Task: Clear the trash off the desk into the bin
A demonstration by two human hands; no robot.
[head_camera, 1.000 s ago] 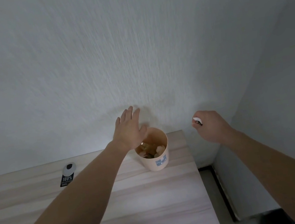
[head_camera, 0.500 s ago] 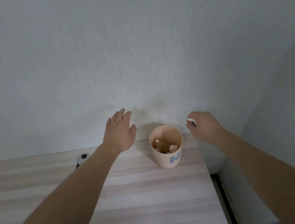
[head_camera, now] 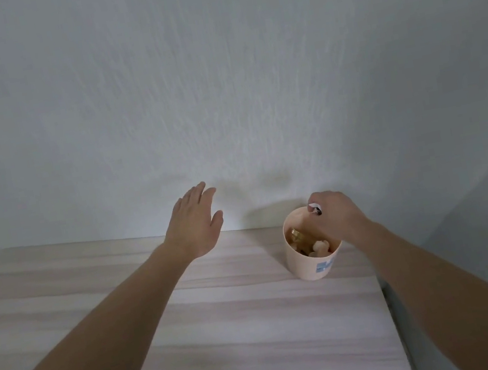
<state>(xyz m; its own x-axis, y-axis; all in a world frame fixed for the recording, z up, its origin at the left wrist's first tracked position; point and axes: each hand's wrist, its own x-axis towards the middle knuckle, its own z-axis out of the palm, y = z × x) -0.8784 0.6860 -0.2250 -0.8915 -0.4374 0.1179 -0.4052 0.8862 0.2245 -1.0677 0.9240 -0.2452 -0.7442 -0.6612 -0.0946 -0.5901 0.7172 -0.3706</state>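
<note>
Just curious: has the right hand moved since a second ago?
Yes. The right hand moved left, from beside the bin to over its rim, holding a small scrap.

Pale wood-grain desk (head_camera: 230, 334) against a white textured wall (head_camera: 217, 75). Small peach bin (head_camera: 307, 266) stands upright near the desk's far right corner, with crumpled scraps (head_camera: 315, 245) inside. Right hand (head_camera: 338, 217) is over the bin's far rim, fingers closed on a small white-and-dark piece (head_camera: 314, 209). Left hand (head_camera: 196, 224) is flat with fingers spread, above the desk's far edge, well apart from the bin.
</note>
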